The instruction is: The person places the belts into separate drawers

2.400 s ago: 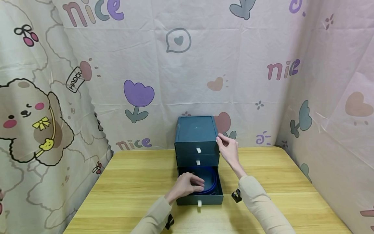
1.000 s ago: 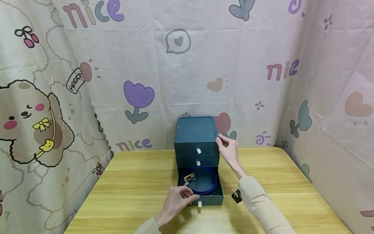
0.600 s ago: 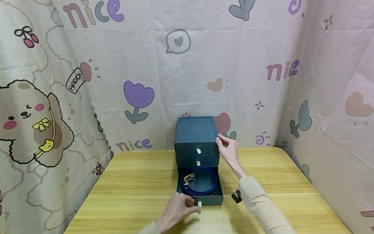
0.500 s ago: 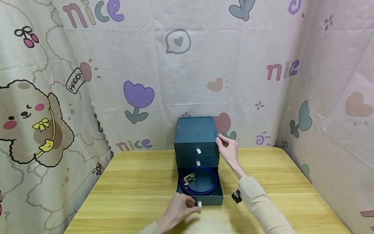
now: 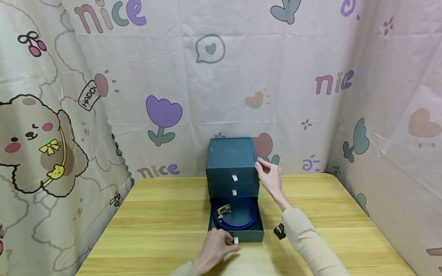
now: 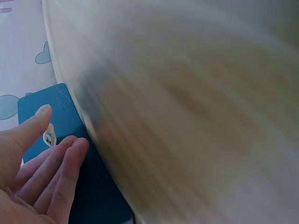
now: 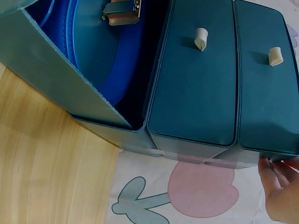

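A dark teal drawer box (image 5: 232, 153) stands on the table, its bottom drawer (image 5: 253, 235) pulled out. Coiled inside that drawer lies a blue belt (image 5: 254, 214) with a metal buckle (image 5: 223, 211). My left hand (image 5: 215, 247) is at the drawer's front, thumb and fingers on either side of the white pull tab (image 5: 236, 240); the left wrist view shows a gap between thumb and fingertips there. The fingertips of my right hand (image 5: 271, 176) touch the box's right side near its upper front corner. In the right wrist view those fingers (image 7: 267, 175) press against the side.
Two upper drawers (image 7: 196, 84), each with a white tab, are closed. The wooden table (image 5: 162, 222) extends to both sides of the box. A printed cloth (image 5: 221, 76) hangs close behind it and on both flanks.
My left hand has come out of the bottom drawer, uncovering the buckle, and moved down to the front tab, then slightly right. My right hand has stayed in place.
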Motion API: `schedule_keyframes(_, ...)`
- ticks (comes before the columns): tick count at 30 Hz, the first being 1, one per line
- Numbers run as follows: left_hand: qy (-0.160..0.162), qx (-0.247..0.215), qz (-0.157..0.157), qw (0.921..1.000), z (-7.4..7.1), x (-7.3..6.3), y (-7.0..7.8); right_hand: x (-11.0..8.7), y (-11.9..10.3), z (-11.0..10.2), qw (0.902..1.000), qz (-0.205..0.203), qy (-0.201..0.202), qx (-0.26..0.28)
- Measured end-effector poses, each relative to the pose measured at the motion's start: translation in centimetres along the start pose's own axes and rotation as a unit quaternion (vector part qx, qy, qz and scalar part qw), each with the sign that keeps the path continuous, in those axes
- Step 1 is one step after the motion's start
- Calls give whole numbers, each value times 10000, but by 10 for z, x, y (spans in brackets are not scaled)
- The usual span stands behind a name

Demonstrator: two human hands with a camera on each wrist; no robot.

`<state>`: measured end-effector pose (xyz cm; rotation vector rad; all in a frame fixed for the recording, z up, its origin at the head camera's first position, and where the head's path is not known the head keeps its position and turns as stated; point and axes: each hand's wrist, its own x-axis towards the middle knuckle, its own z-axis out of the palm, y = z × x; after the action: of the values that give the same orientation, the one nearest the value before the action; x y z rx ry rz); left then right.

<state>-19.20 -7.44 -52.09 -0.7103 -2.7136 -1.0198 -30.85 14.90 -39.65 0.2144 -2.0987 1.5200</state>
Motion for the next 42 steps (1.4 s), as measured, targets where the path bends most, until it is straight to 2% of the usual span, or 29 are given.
schedule_keyframes(8,16,-63,-43,10000,2,2,3,0,-2,0,10000,4,10,21)
schedule_keyframes(15,-20,-142,-231,9996,2,2,2,-1,-1,0,10000,3,-16,-41)
schedule_keyframes(22,92,-200,-220,9995,3,3,1,-1,-1,0,10000,-30,-26,-44)
schedule_keyframes(27,-29,-380,-329,9987,3,4,2,-1,-1,0,10000,-47,-12,42)
schedule_keyframes(42,62,-452,-277,9986,6,6,3,-1,-1,-1,9999,-44,-43,93)
